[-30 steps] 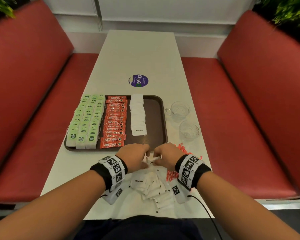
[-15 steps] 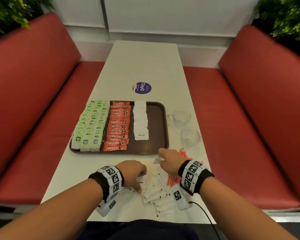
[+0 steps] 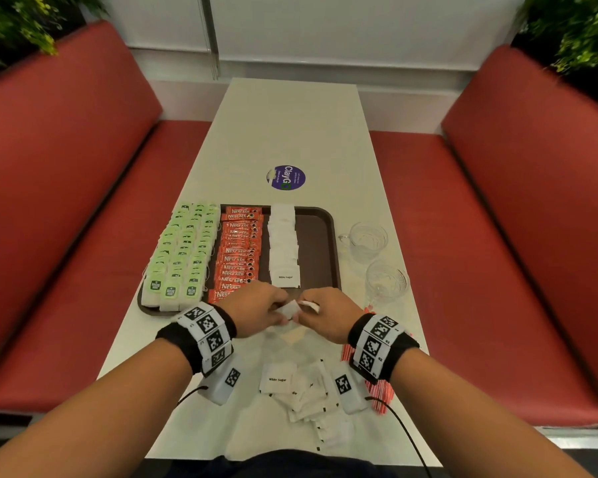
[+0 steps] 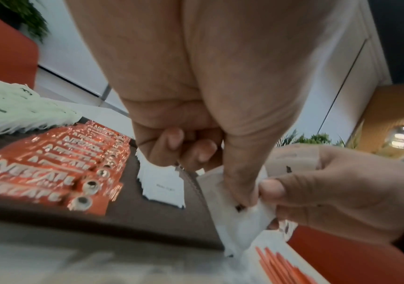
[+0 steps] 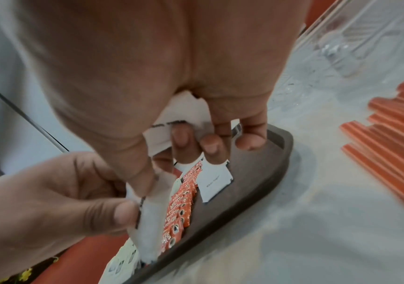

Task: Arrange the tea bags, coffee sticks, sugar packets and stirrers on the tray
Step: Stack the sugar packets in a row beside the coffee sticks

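A brown tray (image 3: 321,243) holds rows of green tea bags (image 3: 183,250), red coffee sticks (image 3: 239,250) and a column of white sugar packets (image 3: 283,250). Just in front of its near edge my two hands meet. My left hand (image 3: 282,313) pinches a white sugar packet (image 4: 239,217) between thumb and fingers. My right hand (image 3: 304,310) grips a small stack of sugar packets (image 5: 171,123) and also touches the left hand's packet. More loose sugar packets (image 3: 301,391) lie on the table near me. Orange stirrers (image 3: 377,384) lie partly hidden under my right wrist.
Two empty glass cups (image 3: 368,241) (image 3: 387,281) stand right of the tray. A round purple sticker (image 3: 286,177) is on the white table beyond it. Red benches (image 3: 66,201) flank the table. The tray's right strip is bare.
My left hand has lifted off the loose pile with a packet and moved forward to join my right hand by the tray's near edge.
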Available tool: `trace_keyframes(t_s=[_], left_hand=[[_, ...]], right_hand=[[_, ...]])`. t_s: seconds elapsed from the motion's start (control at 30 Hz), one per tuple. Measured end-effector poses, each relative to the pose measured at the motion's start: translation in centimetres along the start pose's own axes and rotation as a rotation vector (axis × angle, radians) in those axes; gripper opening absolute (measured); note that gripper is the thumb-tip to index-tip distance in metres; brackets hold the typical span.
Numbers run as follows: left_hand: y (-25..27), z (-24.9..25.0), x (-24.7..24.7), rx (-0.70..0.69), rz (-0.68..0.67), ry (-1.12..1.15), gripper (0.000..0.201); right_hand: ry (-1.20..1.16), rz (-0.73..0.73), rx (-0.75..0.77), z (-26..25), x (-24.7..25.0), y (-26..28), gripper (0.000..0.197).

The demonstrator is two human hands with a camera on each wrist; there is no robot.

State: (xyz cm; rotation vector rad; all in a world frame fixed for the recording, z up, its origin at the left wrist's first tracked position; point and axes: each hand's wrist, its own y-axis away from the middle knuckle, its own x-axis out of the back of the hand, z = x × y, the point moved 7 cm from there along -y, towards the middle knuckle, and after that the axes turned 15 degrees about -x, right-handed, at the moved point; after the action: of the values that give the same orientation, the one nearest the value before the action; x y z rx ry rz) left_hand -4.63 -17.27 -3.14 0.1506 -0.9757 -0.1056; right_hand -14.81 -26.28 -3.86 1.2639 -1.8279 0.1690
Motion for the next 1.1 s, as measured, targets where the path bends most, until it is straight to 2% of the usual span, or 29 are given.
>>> trace_keyframes(t_s=[0.13,0.27,0.37,0.43,0.6,0.7,0.8,0.9,1.03,1.1], left_hand=[[0.0,-1.0,1.9,0.036,0.157,0.108,0.015],[-0.2,-2.4,2.5,0.099,0.254,0.108,0.01],[-0.9,-3.7,3.0,0.165,0.321,0.109,0.007],[-1.6,-4.9,3.0,0.24,0.312,0.069,0.01],[-3.4,-7.0,1.8,0.355,0.154,-0.038,0.018],[-4.1,-7.8,1.7,0.4,0.187,-0.012,0.014],[-4.4,-8.2,2.1,0.438,0.237,-0.007,0.016],[-4.9,-7.7,2.2,0.415,0.245,-0.076,0.025],[-6.2,-6.3,0.9,0.3,0.092,-0.137,0.03],[-6.5,-6.2,0.6,0.286,0.073,-0.162,0.026]], right_hand=[[-0.041,0.046,0.01,-0.3,0.9,-1.3,0.011],[-0.073,0.058,0.004,-0.1,1.5,-2.3,0.006],[-0.136,0.049,-0.073,0.6,1.6,-2.9,0.009],[-0.225,0.036,-0.139,1.3,1.7,-3.1,0.012],[-0.336,0.028,-0.192,2.1,2.2,-3.3,0.015],[-0.294,0.019,-0.198,2.4,2.3,-3.7,0.019],[-0.272,-0.011,-0.222,2.5,2.3,-4.1,0.01],[-0.213,0.006,-0.216,2.6,2.6,-4.4,0.006],[-0.169,0.086,-0.164,2.2,3.2,-5.0,0.004],[-0.169,0.113,-0.17,2.3,3.3,-5.3,0.006]])
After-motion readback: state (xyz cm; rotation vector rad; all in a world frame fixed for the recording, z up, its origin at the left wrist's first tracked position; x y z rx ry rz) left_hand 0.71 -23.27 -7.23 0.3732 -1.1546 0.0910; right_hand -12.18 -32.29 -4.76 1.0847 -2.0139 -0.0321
